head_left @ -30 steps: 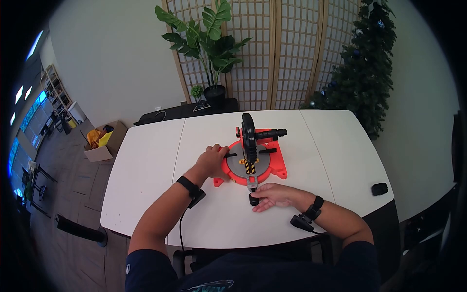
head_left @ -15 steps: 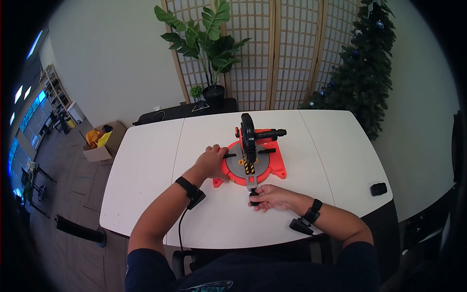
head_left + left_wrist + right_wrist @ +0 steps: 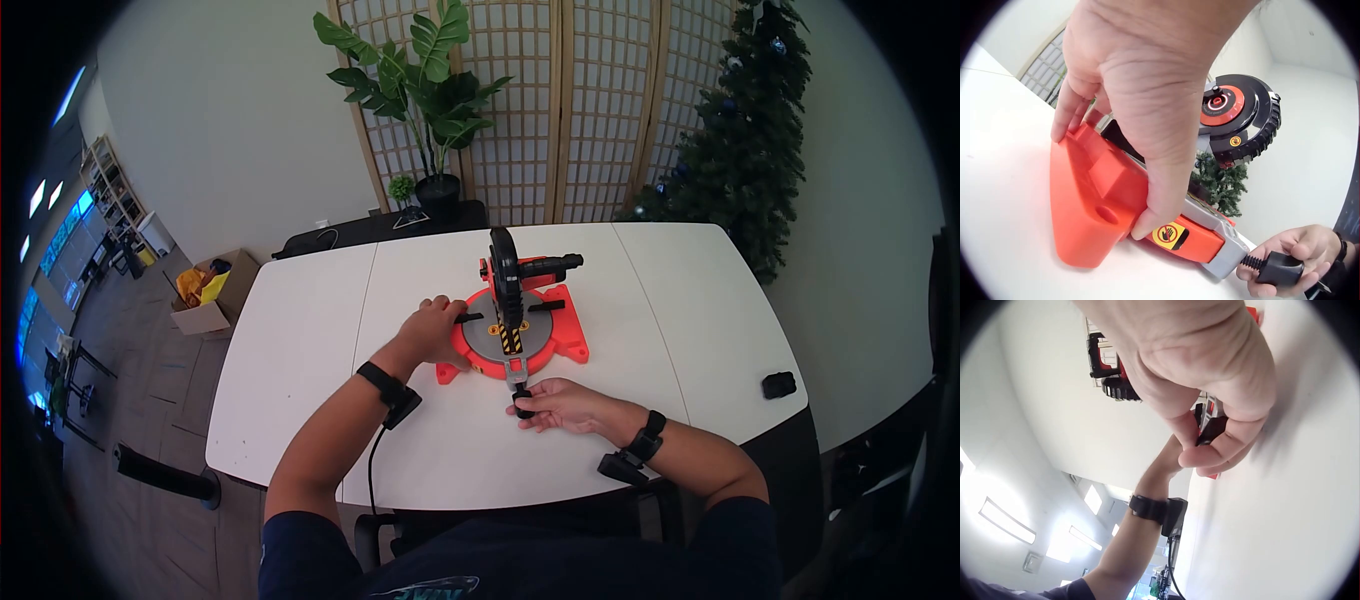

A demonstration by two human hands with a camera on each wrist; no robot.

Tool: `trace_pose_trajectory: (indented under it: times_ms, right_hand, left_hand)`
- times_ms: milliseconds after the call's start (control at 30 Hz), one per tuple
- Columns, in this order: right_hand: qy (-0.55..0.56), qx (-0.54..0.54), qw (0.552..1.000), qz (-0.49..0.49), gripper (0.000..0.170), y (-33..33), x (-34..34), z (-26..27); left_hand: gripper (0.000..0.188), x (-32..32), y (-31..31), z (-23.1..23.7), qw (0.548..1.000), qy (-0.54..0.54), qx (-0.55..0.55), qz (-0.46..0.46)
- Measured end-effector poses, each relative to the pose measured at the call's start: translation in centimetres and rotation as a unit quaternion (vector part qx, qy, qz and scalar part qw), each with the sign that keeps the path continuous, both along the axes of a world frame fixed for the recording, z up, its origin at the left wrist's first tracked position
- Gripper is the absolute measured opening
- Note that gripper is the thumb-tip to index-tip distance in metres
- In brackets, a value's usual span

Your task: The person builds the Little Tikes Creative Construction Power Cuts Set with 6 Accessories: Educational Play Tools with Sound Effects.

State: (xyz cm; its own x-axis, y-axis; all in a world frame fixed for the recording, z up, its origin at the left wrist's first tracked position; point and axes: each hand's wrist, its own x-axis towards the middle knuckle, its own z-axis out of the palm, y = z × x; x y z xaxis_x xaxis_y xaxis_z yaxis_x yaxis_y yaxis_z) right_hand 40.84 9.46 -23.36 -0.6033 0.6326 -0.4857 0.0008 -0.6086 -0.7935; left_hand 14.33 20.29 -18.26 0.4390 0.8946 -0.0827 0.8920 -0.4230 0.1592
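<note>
Head view looks down; close wrist views apparently share the saw [image 3: 510, 300].

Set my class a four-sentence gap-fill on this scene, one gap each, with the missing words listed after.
1. The right hand holds a knob whose colour is ____.
2. The left hand grips the toy miter saw, which rests on a ____ tabletop.
3. In the head view, the Christmas tree stands to the ____ of the potted plant.
4. The sticker near the left hand shows a crossed-out ____.

Missing words: black; white; right; hand.
</note>
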Motion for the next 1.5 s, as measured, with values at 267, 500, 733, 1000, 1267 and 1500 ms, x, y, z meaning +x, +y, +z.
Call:
trace_pose_trajectory:
  times_ms: [267,500,733,1000,1267,1500]
  right_hand:
    - [0.076,-0.073,0.993,-0.043,0.03,-0.6,0.3,1.6]
    - [0.074,-0.085,0.993,-0.048,0.031,-0.3,-0.6,0.4]
    - [0.091,-0.076,0.992,-0.041,0.029,0.2,-0.4,0.0]
    - [0.079,-0.048,0.991,-0.101,0.028,-0.9,-0.5,0.6]
    - [0.064,-0.059,0.995,-0.054,0.027,-0.3,-0.1,0.0]
    - [0.074,-0.075,0.992,-0.064,0.03,-0.6,0.0,0.9]
  left_hand:
    - [0.104,-0.1,0.2,0.0,1.0,-0.009,-0.003,-0.002]
    - [0.106,-0.3,0.2,-0.4,1.0,-0.014,0.002,-0.001]
    - [0.107,-0.2,0.2,-0.1,1.0,-0.015,-0.006,0.009]
    - [0.107,-0.3,0.3,-0.1,1.0,-0.015,-0.006,0.008]
    - [0.108,-0.2,0.1,-0.1,1.0,-0.015,-0.003,0.011]
    - [0.108,-0.2,0.2,-0.1,1.0,-0.014,-0.005,0.016]
